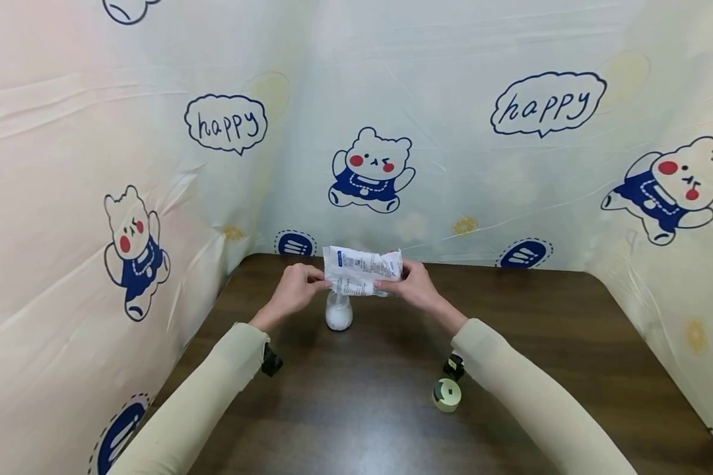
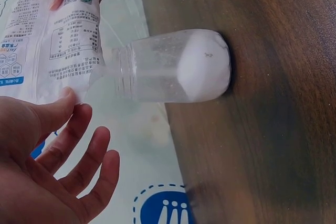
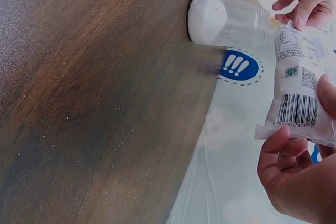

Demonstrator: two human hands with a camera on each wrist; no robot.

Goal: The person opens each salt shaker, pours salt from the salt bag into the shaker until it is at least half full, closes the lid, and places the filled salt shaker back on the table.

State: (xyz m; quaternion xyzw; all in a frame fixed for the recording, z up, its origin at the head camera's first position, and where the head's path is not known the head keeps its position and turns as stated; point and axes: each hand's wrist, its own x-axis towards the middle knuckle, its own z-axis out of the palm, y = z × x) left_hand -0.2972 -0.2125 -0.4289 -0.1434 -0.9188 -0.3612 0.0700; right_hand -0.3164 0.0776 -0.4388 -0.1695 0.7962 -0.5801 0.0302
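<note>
Both hands hold a white printed salt bag (image 1: 362,270) tilted on its side above a clear glass jar (image 1: 339,312). The left hand (image 1: 300,287) pinches the bag's open corner between thumb and index finger, its other fingers loosely bent in the left wrist view. Around the closed end, the right hand (image 1: 414,285) grips the bag, thumb on the printed face. White grains stream from the corner through the jar's mouth. A heap of white salt (image 2: 205,65) fills the lower part of the jar, which stands upright on the table.
On the brown wooden table (image 1: 356,396) a small round pale-yellow item (image 1: 447,396) lies near the right forearm. White specks are scattered over the tabletop in the right wrist view. A printed curtain (image 1: 451,198) with bears hangs behind and along the sides.
</note>
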